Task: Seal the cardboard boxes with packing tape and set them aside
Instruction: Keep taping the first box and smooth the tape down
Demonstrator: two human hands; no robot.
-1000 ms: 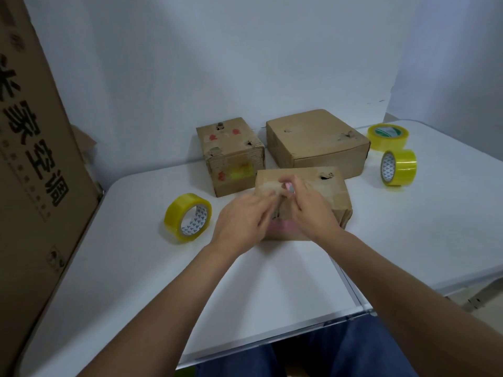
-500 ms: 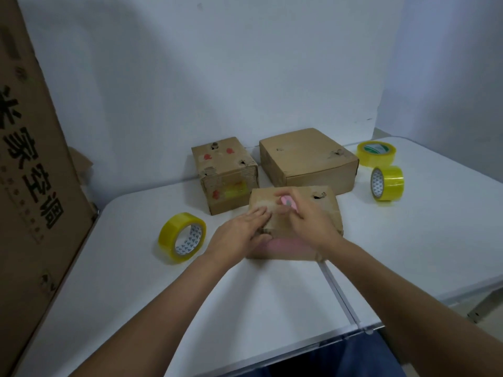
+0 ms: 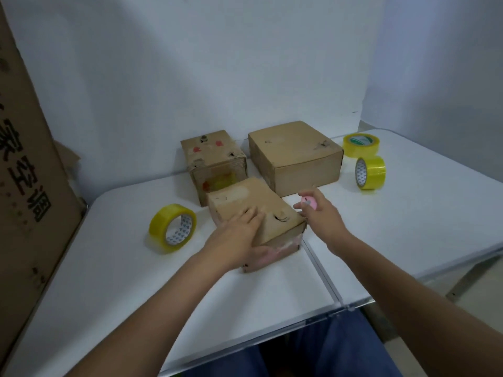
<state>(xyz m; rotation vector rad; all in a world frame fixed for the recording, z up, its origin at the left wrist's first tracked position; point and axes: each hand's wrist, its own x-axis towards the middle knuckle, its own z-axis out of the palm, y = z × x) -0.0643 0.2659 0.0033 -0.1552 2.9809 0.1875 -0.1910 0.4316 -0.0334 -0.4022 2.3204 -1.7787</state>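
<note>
Both bare forearms are reaching forward from the bottom edge over the white table (image 3: 408,227). The left hand (image 3: 236,235) is lying palm down on the top of the nearest cardboard box (image 3: 253,210), its fingers (image 3: 251,214) straight and close together while the thumb is wrapping down the box's near, pink-smeared side. That box is sitting at the middle of the table, turned at an angle. The right hand (image 3: 322,216) is hovering just beside the box's right corner, fingers curled and pinching a small pink object (image 3: 309,203); what it is, I cannot tell. A yellow tape roll (image 3: 172,228) is standing on edge left of the box. Farther back, a small box with red marks (image 3: 215,161) and a larger plain box (image 3: 296,156) are sitting side by side against the wall. At far right, one tape roll (image 3: 370,172) is standing upright and another (image 3: 360,145), with a green label too blurred to read, is lying flat. A tall cardboard sheet (image 3: 30,186) at left is showing bold black Chinese characters, the lowest two reading 空调.
</note>
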